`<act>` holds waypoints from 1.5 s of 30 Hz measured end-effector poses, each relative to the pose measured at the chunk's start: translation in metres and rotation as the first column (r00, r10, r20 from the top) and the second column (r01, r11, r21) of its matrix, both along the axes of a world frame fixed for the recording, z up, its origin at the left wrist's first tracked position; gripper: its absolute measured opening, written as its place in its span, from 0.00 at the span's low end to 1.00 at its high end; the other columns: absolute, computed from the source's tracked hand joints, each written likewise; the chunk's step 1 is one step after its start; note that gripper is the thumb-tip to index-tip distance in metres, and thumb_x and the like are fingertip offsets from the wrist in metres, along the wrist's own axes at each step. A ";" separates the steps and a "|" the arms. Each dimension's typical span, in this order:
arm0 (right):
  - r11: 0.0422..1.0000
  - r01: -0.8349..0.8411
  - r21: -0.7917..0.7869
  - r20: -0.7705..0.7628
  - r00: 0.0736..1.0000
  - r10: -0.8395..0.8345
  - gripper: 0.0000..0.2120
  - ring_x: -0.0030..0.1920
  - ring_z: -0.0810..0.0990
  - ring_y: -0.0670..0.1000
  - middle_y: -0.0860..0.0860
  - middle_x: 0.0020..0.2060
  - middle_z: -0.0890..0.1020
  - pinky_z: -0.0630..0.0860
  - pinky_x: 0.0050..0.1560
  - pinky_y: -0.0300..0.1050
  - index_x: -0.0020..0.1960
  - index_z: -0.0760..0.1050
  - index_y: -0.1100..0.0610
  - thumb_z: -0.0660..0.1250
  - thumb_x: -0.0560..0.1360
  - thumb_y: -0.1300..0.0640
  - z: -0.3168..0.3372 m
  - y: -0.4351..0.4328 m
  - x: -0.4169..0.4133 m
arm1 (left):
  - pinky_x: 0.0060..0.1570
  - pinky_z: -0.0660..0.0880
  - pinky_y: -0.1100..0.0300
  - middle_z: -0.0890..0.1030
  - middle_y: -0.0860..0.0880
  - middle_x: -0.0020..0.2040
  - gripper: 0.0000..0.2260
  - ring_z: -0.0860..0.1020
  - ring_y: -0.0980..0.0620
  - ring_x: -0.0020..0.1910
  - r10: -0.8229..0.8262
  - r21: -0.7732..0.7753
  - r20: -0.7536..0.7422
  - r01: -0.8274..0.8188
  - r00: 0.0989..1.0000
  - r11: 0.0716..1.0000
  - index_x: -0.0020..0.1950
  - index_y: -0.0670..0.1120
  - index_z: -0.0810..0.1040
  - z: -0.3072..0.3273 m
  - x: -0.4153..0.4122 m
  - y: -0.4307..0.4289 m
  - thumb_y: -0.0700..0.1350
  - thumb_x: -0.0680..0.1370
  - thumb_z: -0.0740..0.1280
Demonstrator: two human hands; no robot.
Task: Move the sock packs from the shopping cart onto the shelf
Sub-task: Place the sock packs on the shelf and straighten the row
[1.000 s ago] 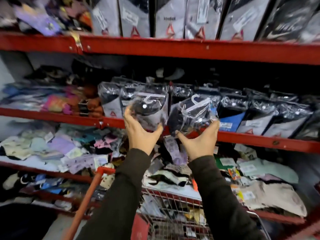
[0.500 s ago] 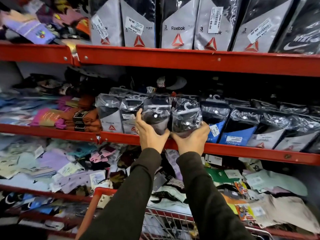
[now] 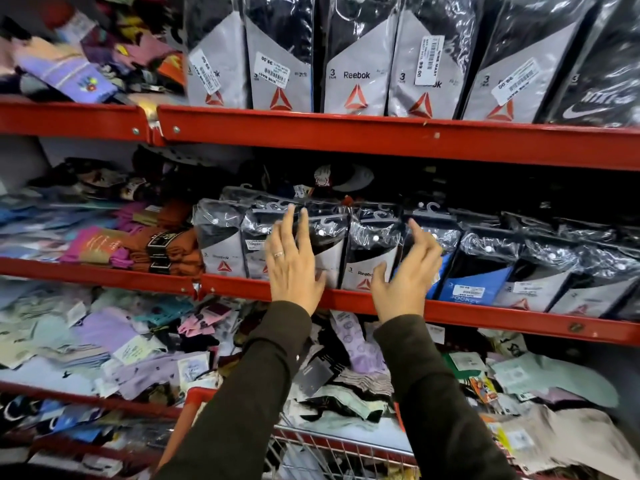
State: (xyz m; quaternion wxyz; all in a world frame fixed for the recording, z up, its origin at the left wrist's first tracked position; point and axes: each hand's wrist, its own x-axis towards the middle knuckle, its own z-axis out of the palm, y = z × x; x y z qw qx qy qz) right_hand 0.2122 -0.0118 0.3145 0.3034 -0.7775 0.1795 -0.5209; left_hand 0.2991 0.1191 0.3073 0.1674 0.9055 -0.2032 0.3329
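Two black-and-grey sock packs in clear plastic stand upright in the row on the middle red shelf: one pack behind my left hand, the other between my hands. My left hand is flat, fingers spread, resting against the front of the left pack. My right hand is open with curled fingers just in front of the blue-labelled pack, holding nothing. The red shopping cart with its wire basket shows at the bottom.
Taller sock packs line the top shelf. Loose coloured socks pile on the lower shelf. Orange socks lie left of the packs. More black packs continue to the right.
Both hands carried a pack each up to the middle shelf, set them into the row and let go. The hands now hold nothing.
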 end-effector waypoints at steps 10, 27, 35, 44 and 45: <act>0.681 -0.339 -0.649 -0.674 0.672 -0.308 0.54 0.75 0.61 0.62 0.60 0.73 0.64 0.52 0.79 0.57 0.78 0.51 0.62 0.78 0.65 0.44 0.041 -0.033 0.047 | 0.81 0.46 0.47 0.59 0.45 0.80 0.52 0.57 0.44 0.80 -0.187 0.539 -0.146 0.237 0.971 0.808 0.82 0.44 0.48 0.052 0.044 -0.018 0.49 0.69 0.79; 0.700 -0.301 -0.648 -0.607 0.759 -0.235 0.62 0.77 0.57 0.61 0.59 0.76 0.60 0.51 0.79 0.58 0.79 0.49 0.61 0.81 0.59 0.40 0.046 -0.051 0.017 | 0.80 0.48 0.41 0.56 0.45 0.80 0.66 0.55 0.44 0.80 -0.162 0.457 -0.120 0.200 0.979 0.867 0.82 0.44 0.40 0.055 0.017 -0.030 0.66 0.59 0.80; 0.787 -0.157 -0.596 -0.628 0.703 -0.335 0.63 0.76 0.58 0.62 0.59 0.76 0.59 0.56 0.77 0.58 0.79 0.51 0.60 0.81 0.57 0.38 0.060 -0.138 -0.045 | 0.81 0.44 0.46 0.52 0.44 0.82 0.61 0.51 0.43 0.81 -0.360 0.453 -0.076 0.354 0.930 0.818 0.82 0.42 0.46 0.077 -0.026 -0.108 0.67 0.64 0.76; 0.745 -0.229 -0.627 -0.693 0.600 -0.399 0.61 0.77 0.58 0.60 0.57 0.76 0.59 0.51 0.78 0.56 0.79 0.44 0.60 0.80 0.63 0.42 0.041 -0.172 -0.063 | 0.81 0.45 0.47 0.51 0.44 0.82 0.61 0.52 0.43 0.81 -0.285 0.613 -0.107 0.289 0.952 0.735 0.82 0.41 0.43 0.061 -0.044 -0.172 0.58 0.64 0.81; 0.741 -0.232 -0.631 -0.689 0.606 -0.397 0.60 0.77 0.58 0.60 0.57 0.76 0.59 0.51 0.78 0.56 0.79 0.44 0.60 0.79 0.64 0.43 0.040 -0.174 -0.063 | 0.81 0.46 0.47 0.53 0.44 0.82 0.60 0.53 0.43 0.81 -0.278 0.601 -0.110 0.286 0.954 0.746 0.82 0.41 0.44 0.061 -0.044 -0.173 0.57 0.64 0.81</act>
